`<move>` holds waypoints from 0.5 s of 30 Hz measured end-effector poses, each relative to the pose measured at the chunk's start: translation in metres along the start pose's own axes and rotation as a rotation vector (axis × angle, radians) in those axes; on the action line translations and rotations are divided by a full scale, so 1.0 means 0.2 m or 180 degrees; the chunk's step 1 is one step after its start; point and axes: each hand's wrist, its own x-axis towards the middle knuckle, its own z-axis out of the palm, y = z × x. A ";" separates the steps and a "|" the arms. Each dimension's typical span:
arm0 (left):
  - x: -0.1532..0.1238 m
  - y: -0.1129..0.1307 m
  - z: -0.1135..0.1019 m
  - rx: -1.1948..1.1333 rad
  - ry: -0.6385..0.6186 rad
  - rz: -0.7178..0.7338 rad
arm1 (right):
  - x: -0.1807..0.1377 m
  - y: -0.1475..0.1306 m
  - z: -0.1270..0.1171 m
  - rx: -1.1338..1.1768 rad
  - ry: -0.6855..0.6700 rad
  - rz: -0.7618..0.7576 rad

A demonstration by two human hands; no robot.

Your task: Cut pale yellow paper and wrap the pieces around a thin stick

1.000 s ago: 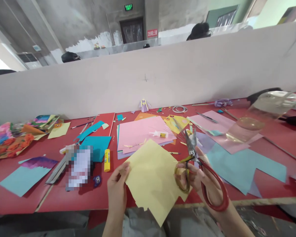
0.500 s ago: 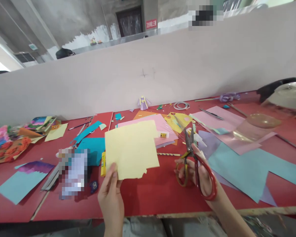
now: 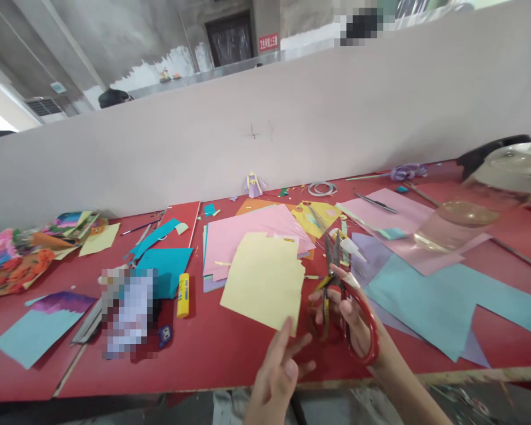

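A sheet of pale yellow paper (image 3: 265, 283) with a notched right edge is in front of me, over the pink sheets and the red table; whether it lies flat on them I cannot tell. At its lower right corner is my left hand (image 3: 277, 375), fingers apart, the index fingertip touching or just over the paper. My right hand (image 3: 354, 313) holds a pair of scissors (image 3: 334, 268), red on one handle and worn yellowish on the other. Their blades point up and away, slightly parted, just right of the yellow sheet.
Left of the paper are a yellow glue stick (image 3: 183, 295), teal paper (image 3: 163, 271) and a small dark blue object (image 3: 165, 336). Light blue sheets (image 3: 429, 301) and pink paper (image 3: 216, 248) spread around. A paper doll (image 3: 253, 185) stands by the white partition (image 3: 159, 147).
The yellow sheet has turned and moved right. My left hand has shifted right to its lower right corner, its fingers spreading from their pinch. The scissors stay in my right hand.
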 end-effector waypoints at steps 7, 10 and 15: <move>0.02 0.09 -0.08 0.0007 0.0013 -0.0184 | -0.01 -0.07 0.05 0.0151 -0.0048 0.0115; 0.06 0.16 -0.13 0.0071 0.0518 -0.0102 | 0.00 -0.07 0.05 0.0191 -0.0078 0.0118; 0.13 0.26 -0.18 0.1497 0.0759 0.0039 | 0.00 -0.06 0.05 0.0281 -0.0069 0.0164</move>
